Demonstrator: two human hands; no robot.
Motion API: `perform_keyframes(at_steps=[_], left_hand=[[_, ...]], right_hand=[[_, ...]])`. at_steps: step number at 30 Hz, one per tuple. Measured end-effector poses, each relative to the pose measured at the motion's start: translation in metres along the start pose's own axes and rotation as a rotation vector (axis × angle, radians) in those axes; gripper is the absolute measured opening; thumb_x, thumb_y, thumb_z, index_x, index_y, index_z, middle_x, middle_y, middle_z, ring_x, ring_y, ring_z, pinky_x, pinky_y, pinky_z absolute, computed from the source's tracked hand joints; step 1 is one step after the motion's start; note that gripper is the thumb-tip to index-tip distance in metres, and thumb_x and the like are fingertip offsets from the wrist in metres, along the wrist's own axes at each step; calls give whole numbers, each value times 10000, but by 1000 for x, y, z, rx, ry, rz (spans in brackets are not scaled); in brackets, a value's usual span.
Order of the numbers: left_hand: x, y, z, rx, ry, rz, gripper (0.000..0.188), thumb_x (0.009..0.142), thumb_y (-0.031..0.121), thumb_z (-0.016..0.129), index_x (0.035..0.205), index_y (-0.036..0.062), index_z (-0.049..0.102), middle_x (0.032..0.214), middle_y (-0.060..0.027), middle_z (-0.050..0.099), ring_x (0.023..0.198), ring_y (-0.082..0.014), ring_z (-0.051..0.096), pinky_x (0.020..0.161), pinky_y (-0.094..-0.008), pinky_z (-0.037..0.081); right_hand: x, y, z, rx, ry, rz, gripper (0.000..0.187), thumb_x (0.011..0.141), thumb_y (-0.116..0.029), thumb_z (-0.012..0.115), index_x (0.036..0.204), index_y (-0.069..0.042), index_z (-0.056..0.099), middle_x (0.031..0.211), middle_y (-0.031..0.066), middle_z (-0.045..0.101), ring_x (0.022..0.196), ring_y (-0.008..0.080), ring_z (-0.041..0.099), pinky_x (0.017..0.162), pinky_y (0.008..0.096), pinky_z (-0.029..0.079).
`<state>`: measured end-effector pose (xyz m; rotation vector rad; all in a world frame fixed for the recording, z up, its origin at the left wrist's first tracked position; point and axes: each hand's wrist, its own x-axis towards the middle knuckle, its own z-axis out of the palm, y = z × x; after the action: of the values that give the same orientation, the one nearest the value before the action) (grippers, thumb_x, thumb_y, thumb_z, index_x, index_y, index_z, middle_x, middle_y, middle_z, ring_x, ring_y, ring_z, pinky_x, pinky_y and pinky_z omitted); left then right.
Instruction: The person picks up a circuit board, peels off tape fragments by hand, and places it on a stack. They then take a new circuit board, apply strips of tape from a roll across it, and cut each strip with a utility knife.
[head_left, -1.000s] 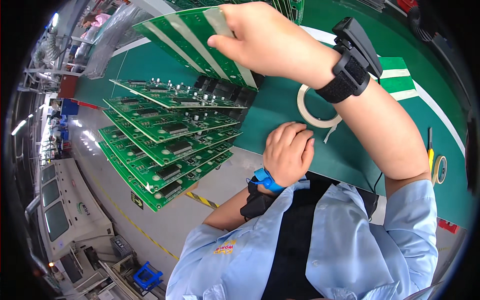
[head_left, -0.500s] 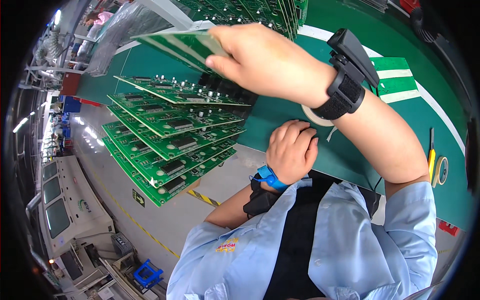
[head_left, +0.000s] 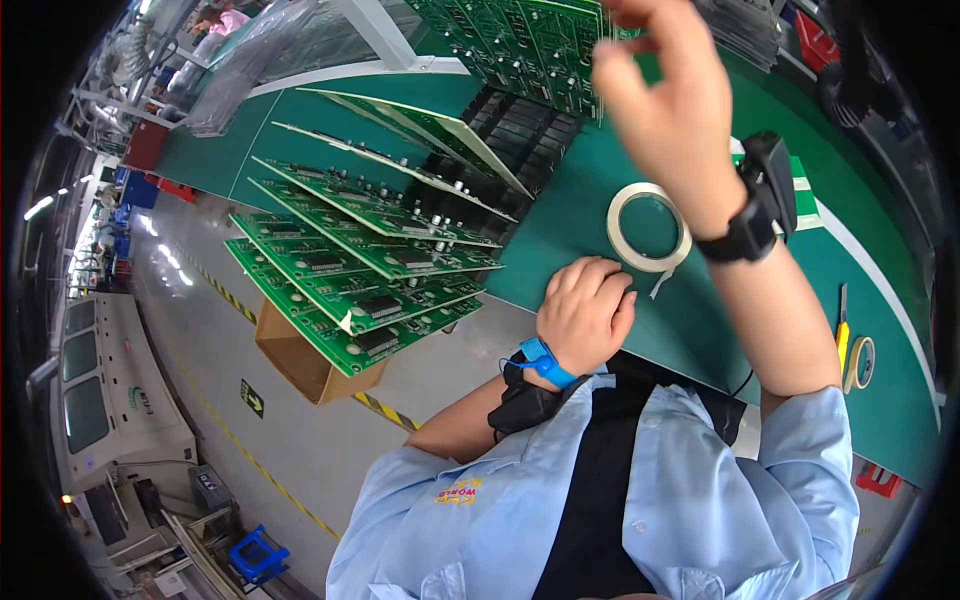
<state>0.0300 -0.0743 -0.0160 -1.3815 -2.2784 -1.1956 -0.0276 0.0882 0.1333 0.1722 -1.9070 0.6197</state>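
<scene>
Several circuit boards (head_left: 370,250) slope lengthwise down rightward, left fingers (head_left: 573,278) loosely bent, right fingers (head_left: 668,22) too blurred to tell.

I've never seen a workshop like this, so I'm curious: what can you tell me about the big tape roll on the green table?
The large tape roll is a pale cream ring, with green tabletop showing through its open middle. It looks like paper tape and lies flat. A short, whitish loose end sticks out at its near right side. The left hand rests just nearer the person; whether it touches the roll is hard to tell.
</scene>
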Motion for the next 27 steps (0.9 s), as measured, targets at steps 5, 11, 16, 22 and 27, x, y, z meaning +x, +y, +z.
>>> perform_keyframes(at_steps=[5,11,16,22,27], left_hand=[[-3,-2,0,-32,-27,-21,164,822,174,698,958,82,688,1039,-67,650,1031,-278,616,900,-414,460],[-4,-3,0,-14,-4,3,153,827,179,694,949,86,688,1043,-69,651,1035,-276,616,903,-415,460],[-4,-3,-1,-16,-18,-1,147,830,183,685,940,86,689,1040,-69,655,1038,-280,617,904,-414,460],[-6,-4,2,-6,6,18,140,826,167,681,934,77,678,1031,-76,649,1027,-283,612,898,-424,463],[0,-2,-7,-210,-29,-26,115,863,92,658,970,59,681,1019,-110,667,990,-322,625,872,-434,478]], right_hand=[[14,23,7,-252,-239,113,299,901,-236,717,1077,-2,659,963,124,627,817,242,615,728,332,504],[9,34,17,-265,-182,178,235,916,-242,701,1044,-45,707,773,137,675,659,249,651,642,346,517],[34,28,-6,-244,-56,169,200,926,-236,688,1007,-57,727,781,139,692,672,206,665,640,314,515],[26,18,-112,111,88,446,254,973,-214,661,1085,9,703,905,7,682,759,83,601,681,238,473],[-43,-24,-228,29,288,466,201,973,-153,661,1056,28,685,895,24,661,760,84,592,682,219,464]])
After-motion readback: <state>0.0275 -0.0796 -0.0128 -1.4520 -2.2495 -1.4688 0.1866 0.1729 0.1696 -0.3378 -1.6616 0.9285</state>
